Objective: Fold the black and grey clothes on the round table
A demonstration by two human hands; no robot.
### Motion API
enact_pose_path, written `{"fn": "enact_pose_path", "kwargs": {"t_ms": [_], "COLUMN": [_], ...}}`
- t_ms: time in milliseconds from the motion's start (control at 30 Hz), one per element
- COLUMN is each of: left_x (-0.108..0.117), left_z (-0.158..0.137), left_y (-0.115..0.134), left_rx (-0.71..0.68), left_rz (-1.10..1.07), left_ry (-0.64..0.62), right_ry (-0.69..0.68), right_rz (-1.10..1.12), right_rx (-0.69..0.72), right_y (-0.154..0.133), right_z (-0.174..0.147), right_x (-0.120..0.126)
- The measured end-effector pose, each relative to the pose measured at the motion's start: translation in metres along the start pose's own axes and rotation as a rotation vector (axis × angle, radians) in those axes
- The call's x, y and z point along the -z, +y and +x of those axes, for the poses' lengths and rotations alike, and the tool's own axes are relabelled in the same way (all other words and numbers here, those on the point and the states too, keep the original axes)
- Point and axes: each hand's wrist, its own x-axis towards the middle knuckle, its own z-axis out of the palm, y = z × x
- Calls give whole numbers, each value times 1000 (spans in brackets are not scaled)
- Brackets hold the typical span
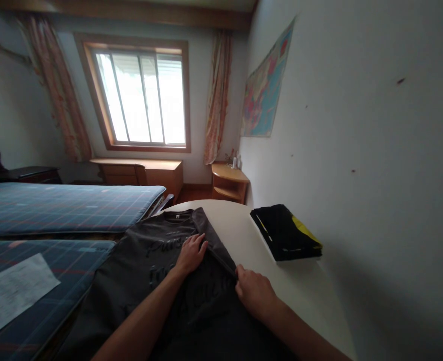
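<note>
A dark grey T-shirt (142,265) with raised black lettering lies spread on a round white table (225,215), its collar at the far side. The shirt's right side is turned inward as a fold running from the collar toward me. My left hand (192,254) rests on the shirt beside this fold, fingers stretched out over the fabric and holding nothing. Closed on the outer edge of the folded part is my right hand (254,292), the cloth pinched between thumb and fingers. The shirt's near end is partly hidden by my forearms.
A folded stack of black and yellow clothing (286,233) sits on the table's right, near the white wall (387,150). At left are blue checked mattresses (71,205), with a printed paper sheet (16,293) on the nearer one. A wooden desk (163,173) stands under the window.
</note>
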Motion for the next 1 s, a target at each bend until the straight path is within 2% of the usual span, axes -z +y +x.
{"fn": "enact_pose_path", "kwargs": {"t_ms": [100,233,300,367,467,567,667,733,833,900,1000], "left_x": [4,24,36,45,46,41,39,40,42,42,43], "left_z": [10,29,33,31,18,6,5,8,10,6,2], "left_y": [2,-6,-15,-25,-37,-41,-40,-40,-40,-38,-29], "left_rx": [29,109,169,217,225,180,126,109,137,165,123], "left_rz": [-45,-66,-52,-26,25,81,132,169,247,311,399], "left_ry": [-12,21,47,48,-3,-45,-50,-31,-4,-6,-13], "right_ry": [28,66,-4,-111,-263,-292,-280,-311,-366,-312,-64], "right_rz": [130,560,736,805,764,635,559,553,564,536,402], "right_rx": [17,221,323,386,461,482,520,599,689,621,335], "right_y": [-1,-18,-29,-38,-46,-49,-52,-52,-47,-40,-28], "right_z": [-9,-22,-30,-37,-45,-50,-53,-54,-53,-51,-48], "right_x": [19,39,38,28,7,-7,-9,-9,-7,-5,-2]}}
